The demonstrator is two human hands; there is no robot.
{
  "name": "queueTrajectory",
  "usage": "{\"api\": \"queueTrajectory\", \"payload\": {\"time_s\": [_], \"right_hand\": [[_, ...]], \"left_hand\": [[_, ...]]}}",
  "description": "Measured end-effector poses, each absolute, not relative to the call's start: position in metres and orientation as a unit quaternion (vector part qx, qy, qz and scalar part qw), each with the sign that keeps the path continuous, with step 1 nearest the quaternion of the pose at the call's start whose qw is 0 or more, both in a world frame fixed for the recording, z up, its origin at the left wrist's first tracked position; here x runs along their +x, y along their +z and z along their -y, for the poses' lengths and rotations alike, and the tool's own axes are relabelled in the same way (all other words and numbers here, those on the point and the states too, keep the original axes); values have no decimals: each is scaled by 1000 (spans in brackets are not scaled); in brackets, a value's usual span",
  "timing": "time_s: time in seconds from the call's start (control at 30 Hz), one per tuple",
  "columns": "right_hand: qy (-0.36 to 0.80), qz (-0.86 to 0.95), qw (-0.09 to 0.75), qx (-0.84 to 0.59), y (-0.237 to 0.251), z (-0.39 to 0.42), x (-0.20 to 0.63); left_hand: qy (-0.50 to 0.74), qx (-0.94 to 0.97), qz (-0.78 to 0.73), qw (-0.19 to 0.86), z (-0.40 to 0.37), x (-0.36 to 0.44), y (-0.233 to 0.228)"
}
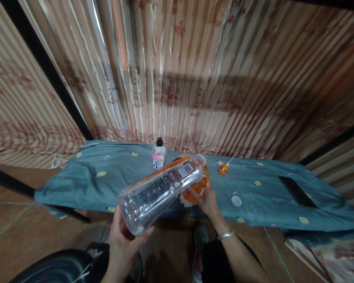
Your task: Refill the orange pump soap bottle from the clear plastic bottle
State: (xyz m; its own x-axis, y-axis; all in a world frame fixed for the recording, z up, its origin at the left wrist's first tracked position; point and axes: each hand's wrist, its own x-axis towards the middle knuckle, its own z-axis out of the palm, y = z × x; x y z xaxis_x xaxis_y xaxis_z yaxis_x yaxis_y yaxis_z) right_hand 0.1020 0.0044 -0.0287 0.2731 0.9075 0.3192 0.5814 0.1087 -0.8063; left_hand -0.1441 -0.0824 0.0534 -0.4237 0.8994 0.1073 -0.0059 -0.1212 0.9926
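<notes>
My left hand (pixel 124 239) grips the base of a large clear plastic bottle (pixel 162 188), tipped almost flat with its open mouth pointing away to the right. A printed label runs along the bottle's side. My right hand (pixel 207 199) holds an orange container (pixel 198 186) right under the bottle's mouth, resting on the blue-grey cloth. Much of the orange container is hidden behind the bottle.
A low table under a blue-grey cloth (pixel 262 196) carries a small black-capped bottle with a pink label (pixel 159 154), an orange pump piece (pixel 224 169), a white cap (pixel 236 200) and a dark phone (pixel 297 191). Striped curtains hang behind. A dark round object (pixel 59 267) sits at lower left.
</notes>
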Motion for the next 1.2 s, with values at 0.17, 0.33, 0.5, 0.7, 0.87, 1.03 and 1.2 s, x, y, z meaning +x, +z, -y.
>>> {"api": "queueTrajectory", "payload": {"time_s": [0.17,0.33,0.5,0.7,0.87,1.03,1.2], "right_hand": [[178,576,469,-645,-28,-5,102],[185,574,472,-643,-26,-4,102],[191,574,469,-643,-25,-4,102],[185,574,465,-648,-25,-4,101],[177,577,468,-646,-25,-4,101],[172,578,476,-640,-26,-3,101],[171,574,467,-650,-27,-3,102]], "left_hand": [[638,399,-551,361,82,-144,53],[640,402,-551,353,82,-143,53],[643,400,-542,363,82,-141,55],[638,402,-549,361,83,-141,56],[637,407,-549,357,83,-141,57],[637,398,-547,369,83,-139,60],[635,403,-546,370,84,-139,61]]}}
